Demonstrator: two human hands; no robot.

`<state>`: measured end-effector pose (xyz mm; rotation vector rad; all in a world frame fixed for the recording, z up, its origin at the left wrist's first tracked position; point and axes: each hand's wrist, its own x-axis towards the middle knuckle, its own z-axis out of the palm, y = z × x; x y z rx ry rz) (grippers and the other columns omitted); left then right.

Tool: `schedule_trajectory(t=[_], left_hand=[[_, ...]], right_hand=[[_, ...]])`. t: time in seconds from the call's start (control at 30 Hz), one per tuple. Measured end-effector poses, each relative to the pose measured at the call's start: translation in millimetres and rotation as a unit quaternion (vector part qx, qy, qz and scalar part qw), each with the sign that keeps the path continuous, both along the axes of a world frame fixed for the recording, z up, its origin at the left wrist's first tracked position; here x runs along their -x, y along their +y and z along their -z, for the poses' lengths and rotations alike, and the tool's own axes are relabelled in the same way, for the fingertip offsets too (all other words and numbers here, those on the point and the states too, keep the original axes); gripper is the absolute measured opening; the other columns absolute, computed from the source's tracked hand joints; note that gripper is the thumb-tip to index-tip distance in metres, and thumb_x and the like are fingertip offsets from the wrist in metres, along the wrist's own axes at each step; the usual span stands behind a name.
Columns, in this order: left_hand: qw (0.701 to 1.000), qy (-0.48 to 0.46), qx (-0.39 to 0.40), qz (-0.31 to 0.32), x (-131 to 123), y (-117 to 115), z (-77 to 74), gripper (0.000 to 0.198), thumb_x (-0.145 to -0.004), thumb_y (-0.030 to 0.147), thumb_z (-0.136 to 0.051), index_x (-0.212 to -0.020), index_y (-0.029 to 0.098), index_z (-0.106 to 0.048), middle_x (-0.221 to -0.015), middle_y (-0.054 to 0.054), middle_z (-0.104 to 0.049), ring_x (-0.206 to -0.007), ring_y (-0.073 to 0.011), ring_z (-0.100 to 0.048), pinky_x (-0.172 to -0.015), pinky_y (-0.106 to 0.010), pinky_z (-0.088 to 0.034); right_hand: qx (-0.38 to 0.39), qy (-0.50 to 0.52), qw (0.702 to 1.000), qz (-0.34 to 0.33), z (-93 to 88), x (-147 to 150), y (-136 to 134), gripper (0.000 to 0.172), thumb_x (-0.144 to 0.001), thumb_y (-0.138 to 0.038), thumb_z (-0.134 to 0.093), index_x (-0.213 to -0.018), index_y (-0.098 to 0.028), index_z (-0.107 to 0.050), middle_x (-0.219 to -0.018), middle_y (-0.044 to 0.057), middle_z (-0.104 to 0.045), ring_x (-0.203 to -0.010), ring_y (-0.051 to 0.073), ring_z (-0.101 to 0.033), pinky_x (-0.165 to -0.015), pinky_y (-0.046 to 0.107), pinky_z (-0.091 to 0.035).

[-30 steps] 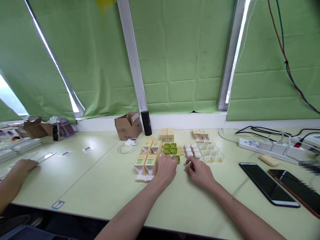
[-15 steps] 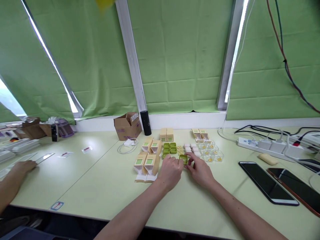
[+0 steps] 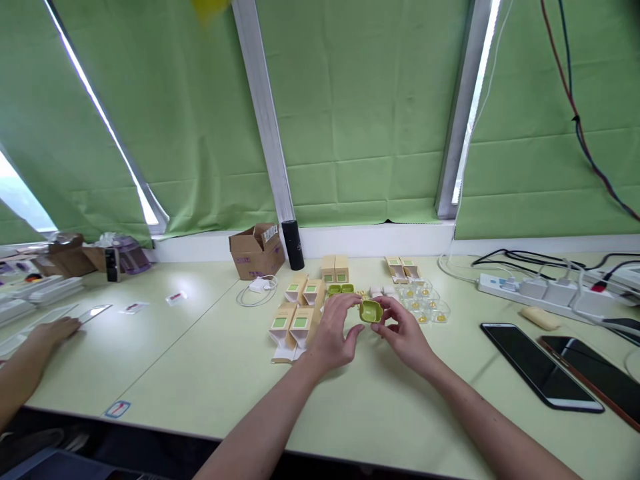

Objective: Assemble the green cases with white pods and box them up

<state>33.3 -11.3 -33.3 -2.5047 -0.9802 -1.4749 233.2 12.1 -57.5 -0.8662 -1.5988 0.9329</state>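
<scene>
A small green square cup (image 3: 371,312) is raised a little above the table, its hollow side facing me. My right hand (image 3: 404,331) pinches its right side between thumb and fingers. My left hand (image 3: 334,333) is open at the cup's left, thumb and fingers apart, fingertips close to its edge; whether they touch it I cannot tell. Behind my left hand more green cups (image 3: 341,289) show, partly hidden. Small yellowish pieces (image 3: 361,293) and white blocks (image 3: 383,291) lie behind the held cup. Clear cups with yellow centres (image 3: 425,303) stand to the right.
Open tan boxes (image 3: 300,320) stand left of my hands, others (image 3: 335,269) behind. A cardboard box (image 3: 257,252), black bottle (image 3: 293,245) and white cable (image 3: 259,287) are further back. Phones (image 3: 540,365) and a power strip (image 3: 540,293) lie right. Another person's hand (image 3: 57,331) is at far left.
The green cup has come up off the table and tilted towards me. My left hand has opened from a closed pinch, while my right still grips the cup.
</scene>
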Motion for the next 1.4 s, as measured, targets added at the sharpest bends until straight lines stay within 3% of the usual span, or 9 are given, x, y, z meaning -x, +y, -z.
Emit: schedule_trajectory(t=[0.13, 0.3, 0.57, 0.77, 1.07, 1.4], left_hand=[[1.0, -0.011, 0.0, 0.022, 0, 2, 1.6, 0.045, -0.092, 0.012, -0.062, -0.135, 0.024, -0.054, -0.128, -0.013, -0.068, -0.123, -0.0303, -0.062, -0.105, -0.054, -0.051], [1.0, -0.015, -0.007, 0.023, 0, 3, 3.5, 0.041, -0.094, 0.015, -0.063, -0.133, 0.024, -0.058, -0.126, -0.012, -0.07, -0.119, -0.0297, -0.064, -0.103, -0.053, -0.051], [0.999, -0.037, -0.006, 0.015, -1, 2, 2.5, 0.036, -0.095, 0.017, -0.064, -0.13, 0.024, -0.06, -0.123, -0.011, -0.072, -0.116, -0.0272, -0.066, -0.101, -0.048, -0.054], [0.994, -0.097, 0.039, -0.015, -1, 4, 3.4, 0.025, -0.098, 0.025, -0.065, -0.123, 0.023, -0.065, -0.116, -0.01, -0.074, -0.11, -0.0249, -0.069, -0.095, -0.042, -0.057], [0.969, -0.2, 0.133, -0.063, -1, 10, 9.2, 0.023, -0.097, 0.036, -0.067, -0.112, 0.02, -0.073, -0.103, -0.009, -0.078, -0.096, -0.0226, -0.075, -0.088, -0.036, -0.061], [0.956, -0.226, 0.162, -0.088, 0, 12, 8.2, 0.028, -0.096, 0.045, -0.068, -0.097, 0.018, -0.078, -0.087, -0.007, -0.08, -0.081, -0.0225, -0.076, -0.076, -0.035, -0.062]], right_hand=[[-0.018, 0.015, 0.999, -0.034, -0.5, 0, -2, 0.037, -0.085, -0.03, -0.071, -0.122, -0.03, -0.066, -0.126, 0.007, -0.063, -0.108, 0.024, -0.063, -0.086, 0.039, -0.058], [-0.007, 0.026, 0.998, -0.051, 1.5, 2, -2, 0.04, -0.087, -0.028, -0.069, -0.126, -0.03, -0.064, -0.131, 0.007, -0.064, -0.116, 0.026, -0.062, -0.094, 0.043, -0.057], [-0.005, 0.043, 0.998, -0.051, -1.2, 4, -9, 0.048, -0.089, -0.031, -0.07, -0.132, -0.032, -0.048, -0.129, 0.008, -0.063, -0.117, 0.025, -0.062, -0.092, 0.044, -0.056], [-0.026, 0.013, 0.998, -0.052, -6.8, 5, -16, 0.048, -0.094, -0.035, -0.065, -0.135, -0.034, -0.041, -0.127, 0.008, -0.062, -0.113, 0.025, -0.062, -0.093, 0.045, -0.054], [-0.042, -0.012, 0.998, -0.055, -6.6, 6, -19, 0.051, -0.096, -0.033, -0.061, -0.141, -0.035, -0.04, -0.119, 0.007, -0.061, -0.103, 0.024, -0.062, -0.091, 0.045, -0.055], [-0.037, -0.031, 0.996, -0.073, -9.2, 7, -20, 0.051, -0.096, -0.029, -0.058, -0.144, -0.033, -0.045, -0.102, 0.004, -0.058, -0.097, 0.023, -0.06, -0.092, 0.044, -0.053]])
